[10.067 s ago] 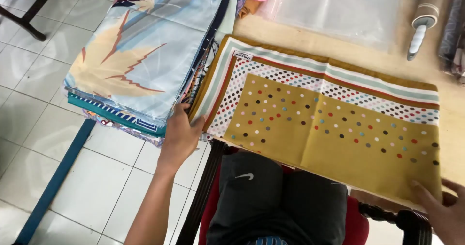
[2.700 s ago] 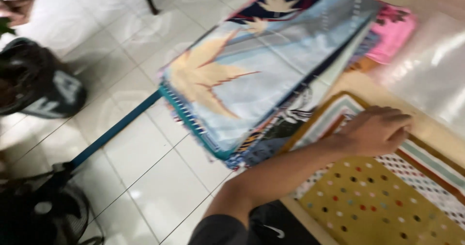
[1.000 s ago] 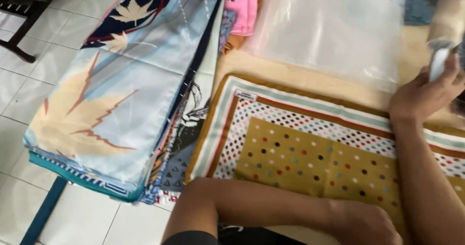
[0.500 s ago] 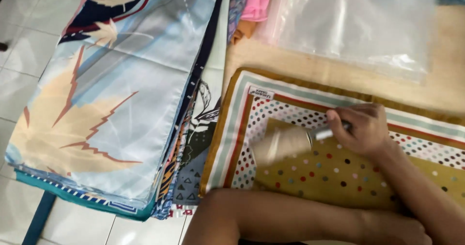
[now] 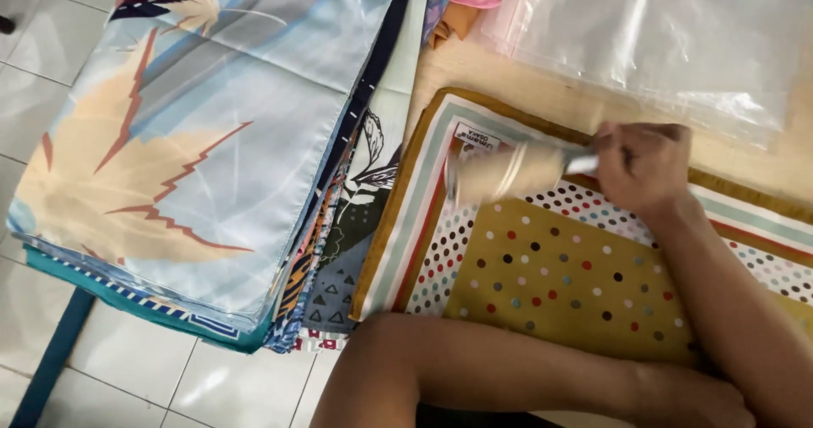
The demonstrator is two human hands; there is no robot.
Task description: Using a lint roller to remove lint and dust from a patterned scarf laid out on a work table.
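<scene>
Right hand (image 5: 639,170), fingers closed on a beige lint roller (image 5: 508,174), works the mustard polka-dot scarf (image 5: 584,284) lying flat on the table; left hand (image 5: 690,398) pins it, fingers' state unclear

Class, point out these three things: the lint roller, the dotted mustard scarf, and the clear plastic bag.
lint roller (image 5: 508,172), head view, on its blurred roll.
dotted mustard scarf (image 5: 567,284), head view, on its dotted centre.
clear plastic bag (image 5: 677,38), head view, on its middle.
</scene>
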